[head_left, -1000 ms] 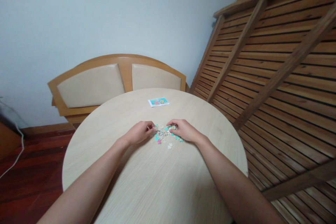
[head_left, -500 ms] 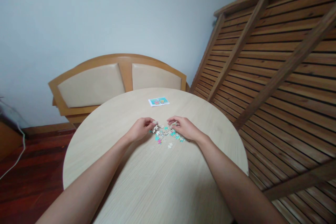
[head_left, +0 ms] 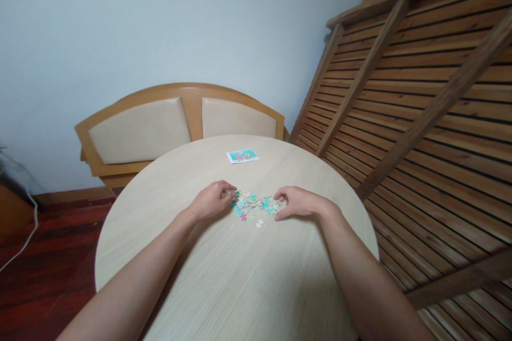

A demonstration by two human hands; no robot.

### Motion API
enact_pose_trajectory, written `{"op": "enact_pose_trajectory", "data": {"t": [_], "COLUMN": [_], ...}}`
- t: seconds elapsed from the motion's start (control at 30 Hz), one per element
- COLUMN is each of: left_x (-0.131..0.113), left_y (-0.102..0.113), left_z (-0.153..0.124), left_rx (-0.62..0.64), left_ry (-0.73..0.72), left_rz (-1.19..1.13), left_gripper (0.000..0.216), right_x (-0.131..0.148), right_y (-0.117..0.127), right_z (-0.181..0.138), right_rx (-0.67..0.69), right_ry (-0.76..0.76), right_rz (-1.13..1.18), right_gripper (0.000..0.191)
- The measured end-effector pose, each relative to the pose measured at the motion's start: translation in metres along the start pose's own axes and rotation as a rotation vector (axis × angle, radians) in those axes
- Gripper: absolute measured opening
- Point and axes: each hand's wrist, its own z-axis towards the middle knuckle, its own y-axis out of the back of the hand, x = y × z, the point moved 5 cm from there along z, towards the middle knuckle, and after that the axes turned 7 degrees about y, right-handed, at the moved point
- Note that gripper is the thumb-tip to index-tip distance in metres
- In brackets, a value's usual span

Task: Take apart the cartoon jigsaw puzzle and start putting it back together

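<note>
A small pile of jigsaw puzzle pieces [head_left: 253, 204] lies on the round wooden table, white, turquoise and some pink. My left hand [head_left: 215, 199] rests at the pile's left edge, its fingers loosely curved and apart beside the pieces. On the opposite side, my right hand [head_left: 298, 203] is open, thumb and fingers spread around the pile's right end. One white puzzle piece [head_left: 260, 223] lies separate, nearer to me. Close to the left hand is a pink puzzle piece [head_left: 243, 217].
A picture card [head_left: 242, 156] with cartoon figures on turquoise lies toward the far side of the pale round table [head_left: 224, 277]. Behind it stands a padded wooden headboard [head_left: 192, 112]. A large slatted wooden frame [head_left: 400, 96] leans at the right. A white cable [head_left: 34, 224] hangs at left.
My right hand has moved right and toward me, its fingers opening wider. Pieces at my left fingertips have been let go onto the pile.
</note>
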Motion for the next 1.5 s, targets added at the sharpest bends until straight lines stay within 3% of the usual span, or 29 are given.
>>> {"op": "enact_pose_trajectory", "data": {"t": [0.13,0.23,0.37,0.6,0.9,0.97,1.07,1.1,1.13,1.2,1.33,1.5], "left_x": [-0.010,-0.017,-0.021,-0.015,-0.006,-0.003,0.002,0.004,0.005,0.005,-0.004,-0.009], "left_y": [-0.013,-0.021,-0.024,-0.023,-0.010,-0.007,-0.005,-0.005,-0.005,-0.008,-0.017,-0.028], "left_z": [-0.005,-0.007,-0.006,-0.002,0.004,0.005,0.006,0.006,0.006,0.005,0.000,0.000], "left_rx": [0.073,0.117,0.125,0.093,-0.024,-0.045,-0.064,-0.060,-0.049,-0.017,0.038,0.040], "left_ry": [-0.126,-0.167,-0.157,-0.070,0.005,0.022,0.043,0.048,0.052,0.040,-0.116,-0.164], "left_rz": [0.063,0.105,0.097,-0.012,-0.168,-0.174,-0.128,-0.106,-0.087,-0.056,0.032,0.085], "left_gripper": [0.049,0.044,0.030,0.026,0.023,0.024,0.026,0.027,0.028,0.031,0.047,0.030], "right_x": [0.012,0.023,0.029,0.017,0.006,0.009,0.016,0.017,0.019,0.023,0.029,0.022], "right_y": [-0.010,-0.014,-0.015,-0.011,-0.004,-0.008,-0.025,-0.034,-0.043,-0.056,-0.063,-0.055], "right_z": [0.004,0.009,0.012,0.016,0.013,0.012,0.013,0.014,0.016,0.023,0.038,0.049], "right_rx": [0.026,-0.008,-0.058,-0.103,-0.119,-0.089,0.007,0.056,0.082,0.056,-0.143,-0.360], "right_ry": [0.033,0.102,0.161,0.174,0.215,0.224,0.223,0.202,0.187,0.204,0.386,0.461], "right_rz": [-0.026,-0.108,-0.121,0.007,0.043,0.019,-0.038,-0.046,-0.056,-0.066,-0.077,-0.031], "right_gripper": [0.031,0.014,0.013,0.017,0.035,0.052,0.098,0.106,0.104,0.081,0.041,0.031]}}
